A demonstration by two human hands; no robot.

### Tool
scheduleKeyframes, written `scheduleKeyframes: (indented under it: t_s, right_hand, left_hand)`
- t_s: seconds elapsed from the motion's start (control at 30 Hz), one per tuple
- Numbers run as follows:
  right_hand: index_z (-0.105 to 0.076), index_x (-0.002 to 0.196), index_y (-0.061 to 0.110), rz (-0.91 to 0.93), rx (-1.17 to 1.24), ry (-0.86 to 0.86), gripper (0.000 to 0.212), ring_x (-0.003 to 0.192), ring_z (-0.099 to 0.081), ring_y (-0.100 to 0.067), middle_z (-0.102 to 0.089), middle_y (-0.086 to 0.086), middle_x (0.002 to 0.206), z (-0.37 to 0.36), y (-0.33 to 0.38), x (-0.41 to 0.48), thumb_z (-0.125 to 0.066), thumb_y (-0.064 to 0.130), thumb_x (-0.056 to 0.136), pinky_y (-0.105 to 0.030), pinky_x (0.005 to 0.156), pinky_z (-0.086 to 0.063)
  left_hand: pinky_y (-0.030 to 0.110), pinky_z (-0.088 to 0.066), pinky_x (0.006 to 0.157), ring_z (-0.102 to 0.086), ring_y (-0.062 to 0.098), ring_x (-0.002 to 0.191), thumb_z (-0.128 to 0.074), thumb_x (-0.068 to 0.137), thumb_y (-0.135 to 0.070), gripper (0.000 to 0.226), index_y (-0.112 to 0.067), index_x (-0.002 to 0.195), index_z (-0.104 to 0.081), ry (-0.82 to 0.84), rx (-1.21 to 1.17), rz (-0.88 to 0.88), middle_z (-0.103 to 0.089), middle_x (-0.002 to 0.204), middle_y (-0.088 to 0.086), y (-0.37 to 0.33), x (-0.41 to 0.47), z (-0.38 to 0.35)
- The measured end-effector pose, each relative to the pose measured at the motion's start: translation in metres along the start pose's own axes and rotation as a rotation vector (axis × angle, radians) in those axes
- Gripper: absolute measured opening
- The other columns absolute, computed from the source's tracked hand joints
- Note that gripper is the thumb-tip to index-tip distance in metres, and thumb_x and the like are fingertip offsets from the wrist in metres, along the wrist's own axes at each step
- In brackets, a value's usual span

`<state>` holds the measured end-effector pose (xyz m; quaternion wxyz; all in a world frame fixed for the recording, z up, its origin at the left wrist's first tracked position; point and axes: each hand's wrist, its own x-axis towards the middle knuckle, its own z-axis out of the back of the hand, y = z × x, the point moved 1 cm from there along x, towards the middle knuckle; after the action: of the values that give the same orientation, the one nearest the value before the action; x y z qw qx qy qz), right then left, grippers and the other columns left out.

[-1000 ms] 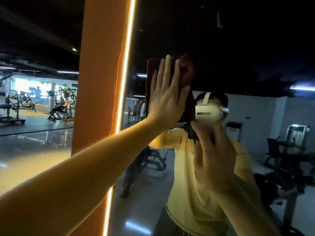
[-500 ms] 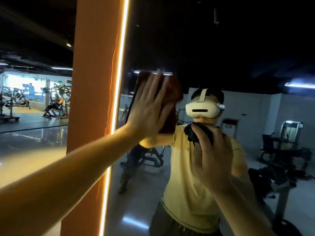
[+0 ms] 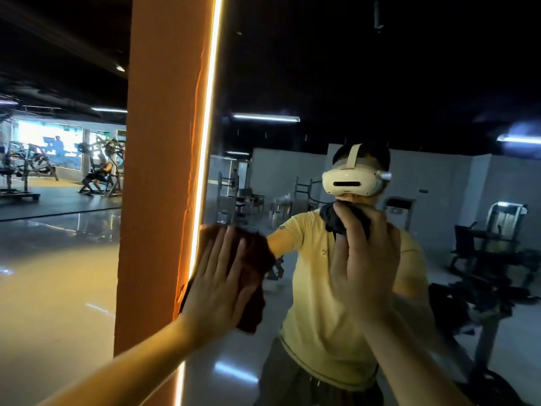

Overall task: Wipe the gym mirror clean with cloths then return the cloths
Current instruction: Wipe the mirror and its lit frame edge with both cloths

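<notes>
1. The left hand (image 3: 218, 279) has swept down and outward. A second ago it was up high, level with the reflected head; now it sits low on the mirror (image 3: 322, 83), right against the glowing light strip (image 3: 209, 142) beside the orange pillar (image 3: 161, 171).
2. Its palm is flat and its fingers straight and slightly fanned, pressing the red-brown cloth (image 3: 257, 259) onto the glass. The cloth bunches out past the fingertips and hangs below the palm.
3. The right hand (image 3: 364, 259) has barely shifted and is still up near the middle of the mirror. Its fingers reach upward, pushing the dark cloth (image 3: 330, 221) against the glass.
4. That dark cloth is crumpled around the fingertips, above the reflected yellow shirt (image 3: 316, 288).
5. Both cloths are on the mirror, well apart from each other.
</notes>
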<state>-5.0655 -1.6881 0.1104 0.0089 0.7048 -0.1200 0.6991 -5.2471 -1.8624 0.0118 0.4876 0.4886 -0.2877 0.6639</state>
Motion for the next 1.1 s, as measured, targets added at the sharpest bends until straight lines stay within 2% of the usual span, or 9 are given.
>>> scheduleKeyframes:
  t_s: [0.2,0.37,0.47,0.57,0.63,0.73,0.9,1.0,1.1]
  right_hand:
    - [-0.054,0.139,0.015,-0.029,-0.029,-0.019,0.046,0.119,-0.058,-0.030,-0.060,-0.016,0.131,0.001,0.007,0.001,-0.058,0.006,0.094,-0.036,0.092,-0.038]
    - [-0.054,0.139,0.015,-0.049,0.033,-0.059,0.037,0.120,-0.055,-0.027,-0.053,-0.011,0.135,-0.008,0.017,-0.002,-0.049,0.014,0.102,-0.028,0.097,-0.034]
    - [-0.052,0.141,0.017,0.020,0.099,0.028,0.034,0.121,-0.058,-0.030,-0.058,-0.011,0.131,-0.017,0.030,-0.010,-0.041,0.020,0.108,-0.037,0.100,-0.041]
    - [-0.052,0.140,0.018,0.025,0.089,0.108,0.035,0.116,-0.062,-0.031,-0.061,-0.012,0.128,-0.022,0.038,-0.014,-0.043,0.019,0.106,-0.046,0.092,-0.046]
    - [-0.052,0.140,0.019,0.024,0.076,0.129,0.036,0.115,-0.062,-0.031,-0.061,-0.012,0.128,-0.022,0.038,-0.014,-0.045,0.019,0.104,-0.047,0.090,-0.045]
    - [-0.052,0.140,0.019,0.035,0.062,0.133,0.037,0.114,-0.063,-0.031,-0.060,-0.011,0.129,-0.023,0.036,-0.014,-0.047,0.018,0.103,-0.044,0.090,-0.043]
    - [-0.052,0.141,0.020,0.028,0.073,0.129,0.041,0.122,-0.061,-0.028,-0.058,-0.009,0.134,-0.022,0.037,-0.013,-0.051,0.017,0.101,-0.038,0.093,-0.041]
    - [-0.054,0.140,0.018,-0.012,0.104,0.087,0.038,0.120,-0.061,-0.029,-0.058,-0.009,0.133,-0.022,0.037,-0.015,-0.050,0.017,0.102,-0.029,0.099,-0.034]
    - [-0.054,0.138,0.017,-0.040,0.102,0.070,0.039,0.121,-0.058,-0.031,-0.058,-0.011,0.132,-0.024,0.040,-0.020,-0.049,0.017,0.100,-0.032,0.099,-0.033]
  left_hand:
    - [0.050,-0.005,0.132,-0.003,0.031,0.163,-0.028,0.111,-0.047,0.070,-0.010,0.168,-0.013,-0.282,-0.092,0.189,-0.006,0.175,0.016,-0.025,0.193,0.035]
    - [0.061,-0.015,0.128,-0.009,0.036,0.162,-0.031,0.108,-0.040,0.069,-0.001,0.164,-0.022,-0.270,-0.084,0.061,-0.010,0.174,0.020,-0.014,0.110,0.007]
    - [0.068,-0.022,0.123,-0.010,0.043,0.161,-0.028,0.110,-0.038,0.068,0.001,0.164,-0.018,-0.153,-0.090,0.102,-0.007,0.174,0.022,0.000,0.012,-0.010]
    - [0.074,-0.034,0.115,-0.009,0.045,0.160,-0.026,0.112,-0.038,0.066,-0.004,0.166,-0.009,0.025,-0.087,0.105,-0.003,0.174,0.023,0.000,-0.057,-0.010]
    - [0.073,-0.033,0.117,-0.008,0.045,0.160,-0.027,0.113,-0.036,0.064,-0.001,0.165,-0.012,0.033,-0.109,0.060,-0.003,0.173,0.024,0.001,-0.050,-0.002]
    - [0.067,-0.022,0.125,-0.004,0.043,0.161,-0.029,0.114,-0.035,0.065,0.003,0.164,-0.013,-0.066,-0.118,0.021,-0.004,0.173,0.026,0.005,0.036,0.018]
    - [0.060,-0.008,0.129,0.000,0.040,0.161,-0.037,0.112,-0.035,0.069,-0.002,0.166,-0.011,-0.239,-0.175,0.146,-0.002,0.173,0.025,0.016,0.172,0.047]
    - [0.061,-0.012,0.129,-0.004,0.039,0.162,-0.035,0.111,-0.032,0.066,0.004,0.164,-0.018,-0.275,-0.173,0.087,-0.007,0.172,0.026,0.020,0.135,0.027]
    - [0.064,-0.015,0.127,-0.005,0.042,0.161,-0.029,0.112,-0.036,0.066,0.007,0.162,-0.020,-0.219,-0.191,0.070,-0.005,0.173,0.025,0.017,0.060,0.003]
